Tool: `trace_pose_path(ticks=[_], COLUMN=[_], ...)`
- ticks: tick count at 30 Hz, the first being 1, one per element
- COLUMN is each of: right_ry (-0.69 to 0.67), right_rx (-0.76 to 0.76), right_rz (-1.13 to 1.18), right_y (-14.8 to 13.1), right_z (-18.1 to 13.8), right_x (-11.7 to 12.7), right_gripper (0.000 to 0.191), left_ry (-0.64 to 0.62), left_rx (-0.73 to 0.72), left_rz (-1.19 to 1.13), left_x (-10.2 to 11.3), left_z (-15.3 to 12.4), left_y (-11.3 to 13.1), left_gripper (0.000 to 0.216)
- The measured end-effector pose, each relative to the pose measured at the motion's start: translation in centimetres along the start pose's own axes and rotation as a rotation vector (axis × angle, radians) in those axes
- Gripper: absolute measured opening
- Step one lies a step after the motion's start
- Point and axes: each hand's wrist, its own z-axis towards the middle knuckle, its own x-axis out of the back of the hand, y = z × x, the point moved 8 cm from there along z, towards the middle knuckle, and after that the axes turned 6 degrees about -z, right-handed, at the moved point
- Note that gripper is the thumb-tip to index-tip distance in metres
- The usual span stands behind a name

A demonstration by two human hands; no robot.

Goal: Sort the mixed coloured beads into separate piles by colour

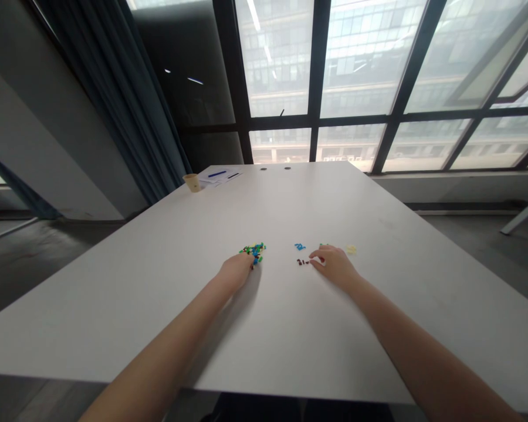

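My left hand [237, 271] rests on the white table [290, 328] with its fingers curled at the near edge of a mixed pile of tiny coloured pieces [254, 250]. My right hand [334, 265] lies to the right, fingers bent and pinched beside a small group of dark red pieces [303, 262]. A few blue pieces [300, 247] sit just beyond them. A small pale yellow group [351, 249] lies past the right hand, and a bit of green shows behind its knuckles. What either hand holds is too small to make out.
A paper cup [192, 183] stands at the far left corner beside papers with a blue pen [220, 174]. Two round cable holes [275, 169] sit near the far edge. Dark curtains and large windows lie beyond the table.
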Motion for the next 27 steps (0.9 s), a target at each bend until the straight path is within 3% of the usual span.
trace_pose_path(ticks=[6, 10, 14, 17, 19, 22, 27], right_ry=[-0.016, 0.011, 0.056, 0.162, 0.236, 0.318, 0.358], right_rx=[-0.04, -0.064, -0.124, -0.155, -0.192, -0.228, -0.238], right_rz=[-0.017, 0.073, 0.285, 0.446, 0.499, 0.519, 0.574], right_y=[-1.0, -3.3, -6.6, -8.9, -9.8, -10.3, -10.2], right_z=[-1.5, -4.5, -8.1, -10.2, -11.2, -12.1, -12.3], right_x=[1.5, 2.8, 2.6, 1.6, 0.8, 0.5, 1.0], right_gripper=[0.016, 0.017, 0.019, 0.022, 0.022, 0.019, 0.016], left_ry=[0.128, 0.207, 0.242, 0.217, 0.22, 0.224, 0.218], left_rx=[-0.068, -0.157, -0.118, 0.046, 0.165, 0.215, 0.031], left_rz=[-0.096, -0.323, -1.11, -1.694, -1.933, -2.073, -1.975], left_x=[-0.2, -0.1, -2.8, -7.0, -9.3, -10.7, -9.9], left_z=[-0.7, -3.1, -6.6, -8.2, -8.8, -9.0, -9.0], left_y=[-0.9, 0.7, 3.4, 4.6, 4.8, 5.1, 5.8], left_gripper=[0.021, 0.015, 0.011, 0.023, 0.033, 0.032, 0.02])
